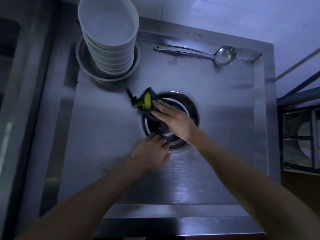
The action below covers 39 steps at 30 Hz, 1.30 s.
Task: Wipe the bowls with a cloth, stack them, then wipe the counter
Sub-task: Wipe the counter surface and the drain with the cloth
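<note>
- Steel bowl sits mid-counter.
- Right hand, fingers straight, presses the dark-and-yellow cloth into it.
- Left hand, fingers relaxed, touches the near rim.
- Stacked white bowls stand rear-left.

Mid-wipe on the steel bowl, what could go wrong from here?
1. The left hand only steadies the metal bowl at its near rim; the right hand pressing the cloth could skid or tip it.
2. The white bowl stack leans in its basin, so adding a bowl may topple it.
</note>
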Each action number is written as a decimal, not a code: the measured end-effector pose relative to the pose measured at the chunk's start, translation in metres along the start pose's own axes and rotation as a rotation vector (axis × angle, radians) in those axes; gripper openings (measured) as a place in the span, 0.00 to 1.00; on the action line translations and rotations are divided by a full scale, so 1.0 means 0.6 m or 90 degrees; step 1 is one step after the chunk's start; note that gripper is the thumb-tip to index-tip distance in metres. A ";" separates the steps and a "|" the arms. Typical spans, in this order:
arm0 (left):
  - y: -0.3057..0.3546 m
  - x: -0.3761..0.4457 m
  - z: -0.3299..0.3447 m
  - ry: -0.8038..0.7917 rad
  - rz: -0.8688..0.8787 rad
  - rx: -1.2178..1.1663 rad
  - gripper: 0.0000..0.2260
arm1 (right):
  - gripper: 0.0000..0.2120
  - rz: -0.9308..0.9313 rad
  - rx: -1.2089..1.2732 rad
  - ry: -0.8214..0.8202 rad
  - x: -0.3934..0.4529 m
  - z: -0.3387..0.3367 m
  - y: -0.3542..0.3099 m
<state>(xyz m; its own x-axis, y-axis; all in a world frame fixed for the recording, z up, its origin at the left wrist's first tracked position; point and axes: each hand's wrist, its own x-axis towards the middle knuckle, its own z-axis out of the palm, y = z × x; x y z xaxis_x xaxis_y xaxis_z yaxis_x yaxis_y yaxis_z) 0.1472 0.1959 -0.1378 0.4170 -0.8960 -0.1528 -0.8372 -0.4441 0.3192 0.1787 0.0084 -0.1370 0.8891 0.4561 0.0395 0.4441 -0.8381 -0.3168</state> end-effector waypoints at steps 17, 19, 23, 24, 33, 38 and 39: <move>-0.004 -0.011 -0.019 -0.048 0.017 0.000 0.24 | 0.30 0.435 -0.041 -0.321 -0.088 -0.028 -0.040; -0.005 -0.012 -0.020 -0.059 0.018 -0.010 0.24 | 0.27 0.442 -0.013 -0.331 -0.083 -0.041 -0.056; -0.013 -0.015 -0.030 -0.090 -0.031 -0.133 0.27 | 0.20 0.434 0.039 -0.321 -0.078 -0.061 -0.062; -0.015 -0.019 -0.036 -0.084 -0.069 -0.192 0.25 | 0.19 0.442 0.065 -0.309 -0.078 -0.068 -0.064; -0.011 0.045 -0.061 0.117 -0.109 -0.235 0.10 | 0.18 0.442 0.208 -0.128 -0.134 -0.082 -0.045; 0.006 0.102 -0.042 -0.038 -0.099 -0.131 0.22 | 0.12 0.304 -0.031 -0.196 -0.169 -0.049 -0.021; 0.002 0.106 -0.035 -0.054 -0.085 -0.096 0.22 | 0.13 0.288 -0.054 -0.195 -0.173 -0.043 -0.020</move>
<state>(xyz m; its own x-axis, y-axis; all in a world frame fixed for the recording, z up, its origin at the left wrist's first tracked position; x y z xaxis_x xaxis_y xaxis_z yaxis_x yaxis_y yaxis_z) 0.1802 0.1386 -0.1272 0.4849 -0.8289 -0.2788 -0.7113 -0.5593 0.4258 0.0842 -0.0367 -0.1127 0.9257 0.1000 -0.3648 0.0432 -0.9861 -0.1607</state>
